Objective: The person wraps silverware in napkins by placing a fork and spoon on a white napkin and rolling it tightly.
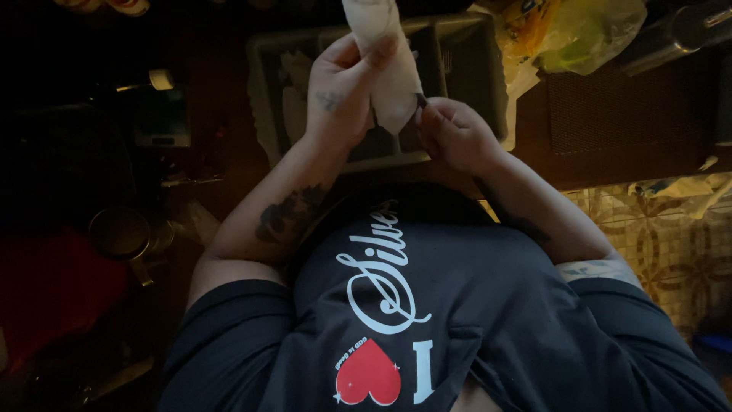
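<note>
Left hand (pixel 339 95) clamped round pale cloth (pixel 385 65), held above grey tray (pixel 465 72) | right hand (pixel 450 133) pinches dark slender item at cloth's lower edge | step: likely wiping | next needs firm grip

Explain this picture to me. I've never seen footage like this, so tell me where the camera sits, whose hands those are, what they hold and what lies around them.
There is no machine here. One camera sits on a person's head and looks straight down, so you see their dark printed shirt at the bottom and their own two bare hands above it. The left hand grips a pale cloth, wrapped around it. The right hand pinches something small and dark at the cloth's lower edge; the picture is too dim to tell what it is. Under the hands is a grey tray with compartments. A yellow-green plastic bag lies at the upper right, and a round metal cup stands in the dark on the left. A patterned tile floor shows on the right.
</note>
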